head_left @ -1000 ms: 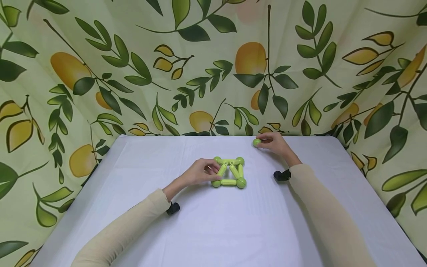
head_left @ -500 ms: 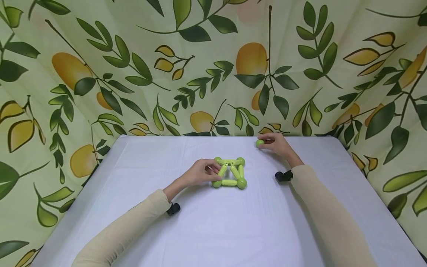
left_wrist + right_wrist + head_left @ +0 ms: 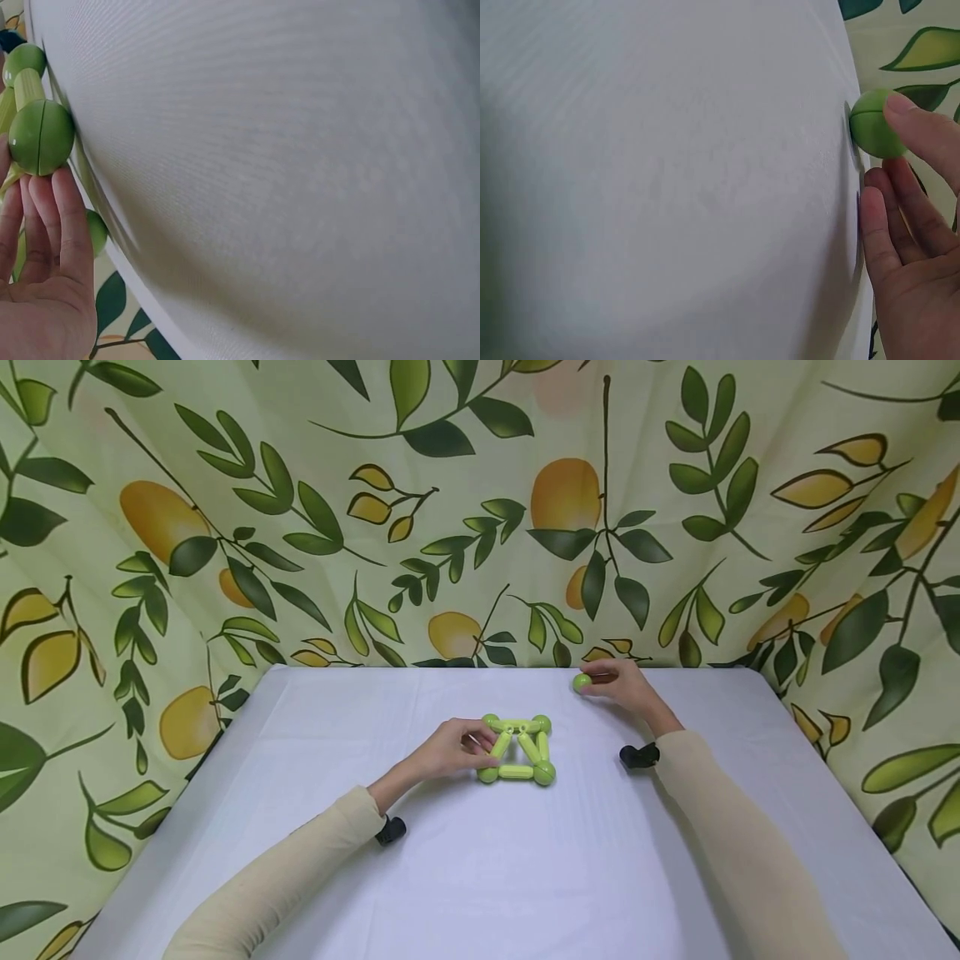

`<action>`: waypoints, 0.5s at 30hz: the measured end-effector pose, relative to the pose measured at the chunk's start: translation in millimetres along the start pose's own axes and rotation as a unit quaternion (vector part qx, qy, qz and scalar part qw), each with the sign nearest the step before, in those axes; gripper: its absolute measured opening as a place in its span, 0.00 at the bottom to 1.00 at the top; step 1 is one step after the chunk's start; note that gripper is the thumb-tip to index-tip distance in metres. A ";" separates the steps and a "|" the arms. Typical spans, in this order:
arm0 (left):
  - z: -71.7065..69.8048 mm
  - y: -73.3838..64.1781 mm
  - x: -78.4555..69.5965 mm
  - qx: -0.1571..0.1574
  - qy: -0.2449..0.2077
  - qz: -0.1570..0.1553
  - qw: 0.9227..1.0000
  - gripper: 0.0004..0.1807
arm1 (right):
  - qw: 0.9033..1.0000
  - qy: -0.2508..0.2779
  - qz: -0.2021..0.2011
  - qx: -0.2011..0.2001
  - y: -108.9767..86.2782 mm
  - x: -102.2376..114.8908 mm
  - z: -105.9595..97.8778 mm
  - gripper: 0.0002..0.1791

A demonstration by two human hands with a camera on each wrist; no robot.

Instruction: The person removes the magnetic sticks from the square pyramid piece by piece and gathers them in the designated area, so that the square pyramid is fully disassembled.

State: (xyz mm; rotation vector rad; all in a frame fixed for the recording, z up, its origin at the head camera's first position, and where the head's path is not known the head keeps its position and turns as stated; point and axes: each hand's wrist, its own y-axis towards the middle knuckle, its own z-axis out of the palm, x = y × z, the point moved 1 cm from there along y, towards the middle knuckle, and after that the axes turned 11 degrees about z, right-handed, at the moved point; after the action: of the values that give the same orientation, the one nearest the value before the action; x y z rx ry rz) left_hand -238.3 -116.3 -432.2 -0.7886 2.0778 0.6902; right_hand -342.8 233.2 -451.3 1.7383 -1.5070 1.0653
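A green frame built of rods and balls (image 3: 516, 772) lies on the white-covered table, with balls at its corners and two slanting rods meeting toward its back. My left hand (image 3: 453, 747) holds its left side, fingertips by the front-left ball (image 3: 42, 137); the thumb is mostly out of sight in the left wrist view. Behind and to the right of the frame, my right hand (image 3: 618, 685) pinches a loose green ball (image 3: 582, 683) near the table's back edge. In the right wrist view, the thumb presses on this ball (image 3: 874, 124) from one side and fingers meet it from below.
White cloth covers the table (image 3: 480, 877). A curtain (image 3: 480, 527) printed with leaves and fruit hangs behind the back edge and along both sides. Black wrist cameras sit under the left sleeve cuff (image 3: 367, 810) and the right one (image 3: 675, 747).
My right hand, with the ball in it, has shifted very slightly to the right since one second ago. The left hand and the frame stay in place.
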 end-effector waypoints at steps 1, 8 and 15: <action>-0.7 -1.0 -6.3 0.001 -0.002 -0.001 1.000 0.13 | 1.000 0.002 0.002 0.001 -1.7 -0.3 -1.4 0.27; -1.4 -2.1 -15.7 -0.001 -0.009 0.012 1.000 0.12 | 1.000 0.006 0.010 -0.019 -15.2 -4.1 -15.0 0.29; -1.5 -1.3 -12.6 0.007 -0.008 0.008 1.000 0.13 | 0.998 0.030 -0.010 -0.053 -32.4 -4.2 -21.9 0.27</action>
State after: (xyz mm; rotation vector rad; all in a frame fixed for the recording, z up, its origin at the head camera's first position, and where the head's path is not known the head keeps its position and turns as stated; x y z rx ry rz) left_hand -231.9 -114.5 -421.3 -0.7576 2.0751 0.6885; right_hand -315.2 259.6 -441.9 1.6311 -1.4794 0.9998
